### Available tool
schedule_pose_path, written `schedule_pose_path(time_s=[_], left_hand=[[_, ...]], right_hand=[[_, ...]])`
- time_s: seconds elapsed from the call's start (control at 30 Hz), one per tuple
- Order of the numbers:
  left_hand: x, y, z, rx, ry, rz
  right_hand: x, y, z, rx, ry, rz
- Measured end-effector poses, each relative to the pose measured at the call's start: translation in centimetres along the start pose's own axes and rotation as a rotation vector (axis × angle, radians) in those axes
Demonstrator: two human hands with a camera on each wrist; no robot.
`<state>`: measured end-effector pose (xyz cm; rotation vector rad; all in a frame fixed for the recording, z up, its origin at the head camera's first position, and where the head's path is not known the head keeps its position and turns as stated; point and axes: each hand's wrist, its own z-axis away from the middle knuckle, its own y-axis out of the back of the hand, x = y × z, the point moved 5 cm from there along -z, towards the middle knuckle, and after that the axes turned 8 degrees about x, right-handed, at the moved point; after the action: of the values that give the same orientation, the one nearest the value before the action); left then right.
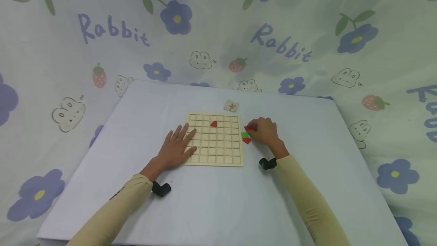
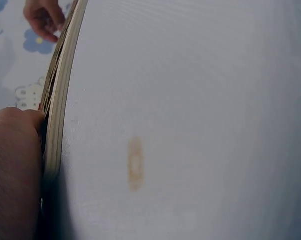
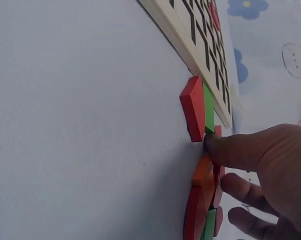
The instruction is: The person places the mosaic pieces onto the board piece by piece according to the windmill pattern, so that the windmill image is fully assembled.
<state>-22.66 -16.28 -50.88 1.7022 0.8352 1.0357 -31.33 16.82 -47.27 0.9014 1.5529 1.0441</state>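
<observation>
The small pile of colored pieces [image 1: 246, 135] lies on the worktop [image 1: 218, 200] just beside the right edge of the wooden grid board [image 1: 215, 139], and the right hand [image 1: 264, 131] is directly on it — so this hand is much nearer to the pieces than the other one. From the right hand, the board is to its left, very close, with only the pieces between. The pile runs along the board's right edge, its long axis pointing away from the person.

The right hand has its fingers bent over the far end of the pile. In the wrist view one fingertip [image 3: 215, 142] presses where a red piece [image 3: 193, 114] and a green piece [image 3: 208, 111] meet, and more red, orange and green pieces lie under the palm. Whether it really pinches one piece or only touches them, I cannot tell.

The left hand [image 1: 178, 148] lies flat on the left part of the board, fingers straight and a little spread, holding nothing — it only presses the board down.

The board is pale, unpainted wood, thin, with a regular grid of square cells cut in it. One cell in the upper rows already has a red piece [image 1: 213, 124] with a rounded side. The loose pieces are flat wooden blocks with painted, matte faces and sharp edges. The worktop is covered by a smooth white sheet; behind the board lies a small crumpled paper [image 1: 231, 106]. All around hangs a cloth with flowers and rabbits [image 1: 102, 29].
</observation>
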Motion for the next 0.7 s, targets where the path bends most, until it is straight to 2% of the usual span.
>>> schedule_pose_path(time_s=[0.23,0.33,0.43,0.7], left_hand=[[0.17,0.15,0.16,-0.007,0.010,-0.019],[0.21,0.38,0.18,-0.007,0.013,-0.016],[0.31,0.43,0.12,-0.005,0.009,-0.011],[0.33,0.14,-0.05,-0.013,0.011,-0.016]], right_hand=[[-0.16,-0.49,-0.21,-0.024,0.090,0.006],[-0.17,-0.67,-0.19,-0.032,0.100,0.015],[-0.11,-0.78,-0.14,-0.047,0.091,0.017],[-0.57,-0.89,0.11,-0.063,0.021,-0.061]])
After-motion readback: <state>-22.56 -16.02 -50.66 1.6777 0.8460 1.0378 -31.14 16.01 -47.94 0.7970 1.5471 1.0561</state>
